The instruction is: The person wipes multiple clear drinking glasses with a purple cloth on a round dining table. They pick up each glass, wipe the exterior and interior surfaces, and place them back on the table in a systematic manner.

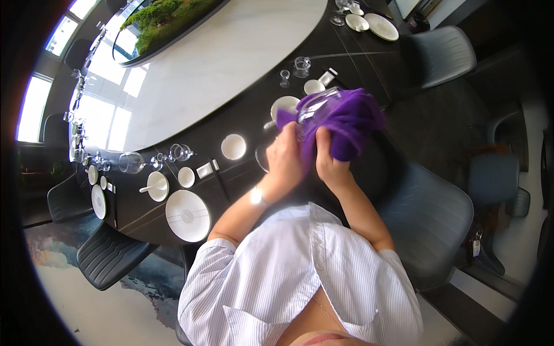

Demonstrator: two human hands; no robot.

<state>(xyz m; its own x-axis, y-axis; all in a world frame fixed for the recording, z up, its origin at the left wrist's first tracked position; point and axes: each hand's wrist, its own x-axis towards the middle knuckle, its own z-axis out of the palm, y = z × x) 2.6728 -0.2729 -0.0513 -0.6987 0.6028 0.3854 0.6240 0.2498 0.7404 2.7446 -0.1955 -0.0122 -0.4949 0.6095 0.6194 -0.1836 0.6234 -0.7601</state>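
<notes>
A clear drinking glass (319,106) is wrapped partly in a purple cloth (357,119), held up in front of me above the table's near edge. My left hand (285,151) grips the glass's lower end through a fold of the cloth. On the other side, my right hand (332,162) clasps the bunched cloth against the glass. Cloth and fingers hide the glass's lower part, and the cloth is slightly blurred. Just behind the cloth stand a white bowl (283,107) with a spoon and a smaller white bowl (314,87).
A round dark table (242,184) carries a pale turntable (207,69) with a green moss display (160,21). Place settings line its rim, including a white plate (188,216), a wine glass (131,163) and a white bowl (233,147). Grey chairs (426,220) stand close by.
</notes>
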